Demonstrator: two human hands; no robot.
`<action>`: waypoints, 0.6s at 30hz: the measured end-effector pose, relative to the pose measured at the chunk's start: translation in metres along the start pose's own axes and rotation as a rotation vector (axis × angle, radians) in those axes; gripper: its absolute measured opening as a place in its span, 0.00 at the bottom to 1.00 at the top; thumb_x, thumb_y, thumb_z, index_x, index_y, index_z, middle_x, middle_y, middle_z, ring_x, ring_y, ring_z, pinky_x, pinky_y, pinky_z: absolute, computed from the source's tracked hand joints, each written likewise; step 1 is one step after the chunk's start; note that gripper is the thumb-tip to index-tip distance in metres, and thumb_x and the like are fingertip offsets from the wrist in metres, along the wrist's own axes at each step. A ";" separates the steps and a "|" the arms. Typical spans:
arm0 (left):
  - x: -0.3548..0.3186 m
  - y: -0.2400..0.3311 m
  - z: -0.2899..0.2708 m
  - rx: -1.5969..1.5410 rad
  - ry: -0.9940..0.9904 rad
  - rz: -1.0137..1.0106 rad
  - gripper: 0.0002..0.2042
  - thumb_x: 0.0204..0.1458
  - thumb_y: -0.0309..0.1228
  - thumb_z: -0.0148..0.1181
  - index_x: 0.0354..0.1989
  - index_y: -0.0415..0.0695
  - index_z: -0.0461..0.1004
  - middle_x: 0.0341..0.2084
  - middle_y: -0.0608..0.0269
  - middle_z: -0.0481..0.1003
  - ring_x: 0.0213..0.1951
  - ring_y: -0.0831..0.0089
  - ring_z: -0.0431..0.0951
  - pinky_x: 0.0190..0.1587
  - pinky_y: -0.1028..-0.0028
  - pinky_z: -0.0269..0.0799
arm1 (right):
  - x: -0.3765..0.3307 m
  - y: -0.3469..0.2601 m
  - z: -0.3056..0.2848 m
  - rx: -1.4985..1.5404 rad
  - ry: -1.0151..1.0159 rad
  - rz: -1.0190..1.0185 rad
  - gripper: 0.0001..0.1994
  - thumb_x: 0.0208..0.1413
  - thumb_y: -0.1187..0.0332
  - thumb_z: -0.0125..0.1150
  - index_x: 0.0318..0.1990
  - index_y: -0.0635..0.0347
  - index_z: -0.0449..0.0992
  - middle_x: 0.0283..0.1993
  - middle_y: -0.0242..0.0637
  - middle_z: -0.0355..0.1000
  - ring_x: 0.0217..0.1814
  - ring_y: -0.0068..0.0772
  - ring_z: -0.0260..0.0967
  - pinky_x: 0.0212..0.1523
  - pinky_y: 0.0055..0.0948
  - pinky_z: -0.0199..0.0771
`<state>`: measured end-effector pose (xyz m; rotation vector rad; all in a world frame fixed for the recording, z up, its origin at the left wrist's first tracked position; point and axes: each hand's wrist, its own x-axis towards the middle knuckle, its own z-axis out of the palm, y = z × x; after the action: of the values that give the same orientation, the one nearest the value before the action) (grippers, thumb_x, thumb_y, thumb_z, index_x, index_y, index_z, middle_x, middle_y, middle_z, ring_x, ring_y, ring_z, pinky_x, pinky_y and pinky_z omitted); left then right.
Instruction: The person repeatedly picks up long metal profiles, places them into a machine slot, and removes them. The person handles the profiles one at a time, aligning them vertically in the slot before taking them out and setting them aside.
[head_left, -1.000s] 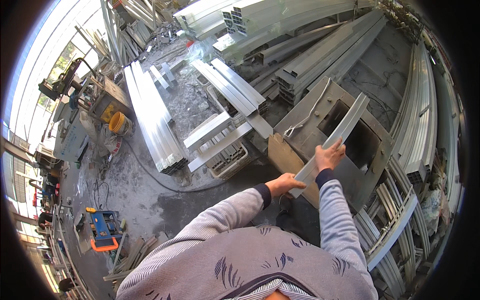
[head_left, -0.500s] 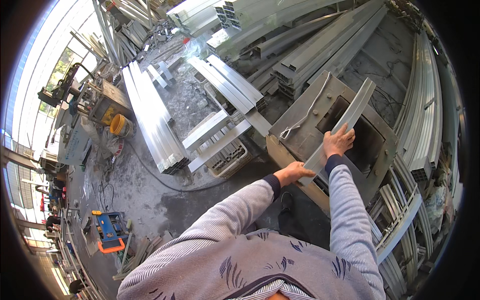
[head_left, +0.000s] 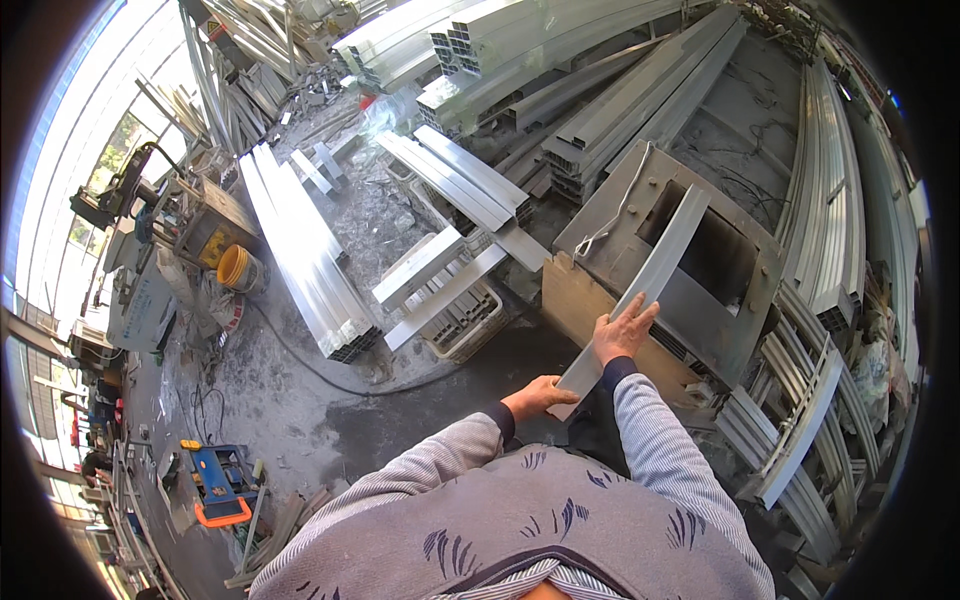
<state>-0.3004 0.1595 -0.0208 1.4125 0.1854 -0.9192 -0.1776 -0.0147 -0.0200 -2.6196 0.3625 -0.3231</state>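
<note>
A pale grey metal profile (head_left: pixel 662 254) lies slantwise before me, its far end over the dark square opening of a metal-topped stand (head_left: pixel 612 212). Around the profile's near end my left hand (head_left: pixel 540 397) is closed, thumb on top. My right hand (head_left: pixel 626 332) grips it a little farther up, its fingers bent over the far side. The near part of the profile sticks out past the stand's front edge, toward my body. Whether its far end touches the stand, I cannot tell.
White crates (head_left: pixel 470 335) holding short profiles stand left of the stand. Long profiles (head_left: pixel 300 250) lie beyond them, near a yellow bucket (head_left: pixel 240 268). A dark cable (head_left: pixel 345 388) crosses the floor. Stacked profiles (head_left: pixel 835 200) fill the right side.
Both hands have drawn the profile back toward my body and to the left. Its far end has come down across the stand's opening, and my grip stays on it.
</note>
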 end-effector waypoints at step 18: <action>-0.045 -0.070 -0.026 -0.114 0.002 0.026 0.19 0.59 0.34 0.69 0.56 0.38 0.78 0.46 0.64 0.82 0.47 0.75 0.80 0.52 0.72 0.76 | -0.080 -0.018 0.015 0.155 -0.022 -0.066 0.47 0.55 0.58 0.66 0.77 0.72 0.49 0.78 0.75 0.40 0.77 0.78 0.48 0.77 0.60 0.51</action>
<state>-0.3648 0.2098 -0.0516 1.3076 0.2169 -0.8723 -0.2447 0.0322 -0.0375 -2.4843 0.2335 -0.3301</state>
